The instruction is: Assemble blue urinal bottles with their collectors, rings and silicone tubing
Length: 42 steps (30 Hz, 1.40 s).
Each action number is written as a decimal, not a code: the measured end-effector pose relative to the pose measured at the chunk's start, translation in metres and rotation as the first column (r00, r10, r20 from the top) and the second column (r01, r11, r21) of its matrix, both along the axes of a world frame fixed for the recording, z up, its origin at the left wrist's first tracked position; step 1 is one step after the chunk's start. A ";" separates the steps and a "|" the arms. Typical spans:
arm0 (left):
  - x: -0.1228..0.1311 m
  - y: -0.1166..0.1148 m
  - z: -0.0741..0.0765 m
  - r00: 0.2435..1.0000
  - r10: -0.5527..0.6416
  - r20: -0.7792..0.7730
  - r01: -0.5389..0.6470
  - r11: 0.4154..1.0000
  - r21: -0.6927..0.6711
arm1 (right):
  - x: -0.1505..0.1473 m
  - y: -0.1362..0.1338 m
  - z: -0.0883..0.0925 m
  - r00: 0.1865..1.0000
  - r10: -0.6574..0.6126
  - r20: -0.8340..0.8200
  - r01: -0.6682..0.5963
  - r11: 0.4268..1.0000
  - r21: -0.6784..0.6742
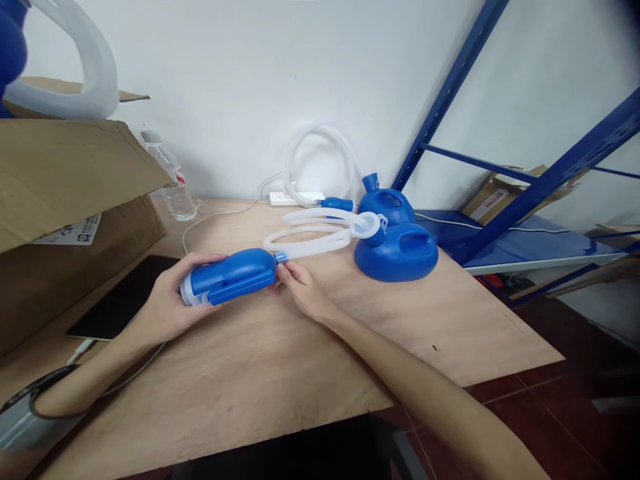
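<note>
Head view. Blue handpiece (233, 270) is held over the bench (240, 387), left of centre; whether its underside rests on the wood cannot be told. Left hand (170, 303) is wrapped about the wide end, palm against the pale rim; the fingers underneath are hidden. Right hand (305, 287) has thumb and fingers closed at the translucent collar (281, 257), where the white hose (313, 249) meets the narrow neck. Some of its fingertips are out of sight behind the joint.

Technique (judgement): left grip should brace the body against twist without squeezing the rim out of round. Right fingers do best close up on the collar, working straight along the neck's line; pulling sideways could kink the hose or skew the joint. Leave the loops slack so that they do not drag. Seating of the joint is too small to verify.

Orientation: long axis runs across the bench, near level, its right end slightly farther from the wearer. Wide, rimmed end points left; neck points right, towards the front blue jug (395, 257). The straight flange lies along the near side, roughly parallel to that axis. From the collar the hose leads right, nearly in line, then loops beside the jug.
</note>
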State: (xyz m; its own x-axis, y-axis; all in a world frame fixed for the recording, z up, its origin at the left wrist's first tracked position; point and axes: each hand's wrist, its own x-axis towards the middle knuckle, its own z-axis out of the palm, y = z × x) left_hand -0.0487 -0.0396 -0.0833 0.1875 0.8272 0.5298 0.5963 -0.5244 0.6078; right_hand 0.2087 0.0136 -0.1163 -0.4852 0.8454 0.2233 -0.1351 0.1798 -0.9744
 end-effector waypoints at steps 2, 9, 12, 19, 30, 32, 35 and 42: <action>-0.003 0.000 -0.003 1.000 -0.016 -0.024 0.016 1.000 0.014 | -0.002 -0.004 -0.002 0.999 -0.027 0.019 0.028 1.000 -0.009; 0.005 -0.001 0.002 0.999 0.030 0.031 -0.028 0.998 -0.059 | -0.012 -0.011 -0.003 0.982 -0.169 -0.090 0.171 0.985 0.017; 0.012 -0.002 0.005 0.992 0.072 0.107 -0.057 0.989 -0.135 | -0.013 -0.012 -0.001 0.968 -0.213 -0.134 0.220 0.975 0.038; 0.013 -0.003 0.000 0.885 0.095 0.457 0.137 0.883 -0.449 | -0.012 -0.015 0.004 0.955 -0.241 -0.171 0.258 0.962 0.088; 0.010 -0.001 0.002 0.971 0.080 0.224 -0.019 0.965 -0.262 | -0.020 -0.014 0.003 0.930 -0.240 -0.280 0.196 0.965 -0.176; 0.010 -0.001 0.002 0.976 0.074 0.203 -0.023 0.970 -0.241 | -0.020 -0.013 0.002 0.932 -0.226 -0.284 0.180 0.967 -0.178; 0.012 -0.002 0.002 0.979 0.080 0.188 -0.039 0.976 -0.212 | -0.020 -0.012 0.001 0.932 -0.235 -0.276 0.201 0.969 -0.145; 0.017 -0.005 0.004 0.953 0.087 0.291 0.019 0.939 -0.342 | -0.016 -0.017 0.008 0.920 -0.357 -0.162 0.377 0.920 0.110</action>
State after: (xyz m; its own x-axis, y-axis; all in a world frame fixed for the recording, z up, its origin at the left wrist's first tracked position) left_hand -0.0321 -0.0446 -0.0793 0.0340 0.9690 0.2449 0.3741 -0.2396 0.8959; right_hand 0.1931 -0.0036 -0.1087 -0.1033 0.9147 0.3907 -0.1633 0.3719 -0.9138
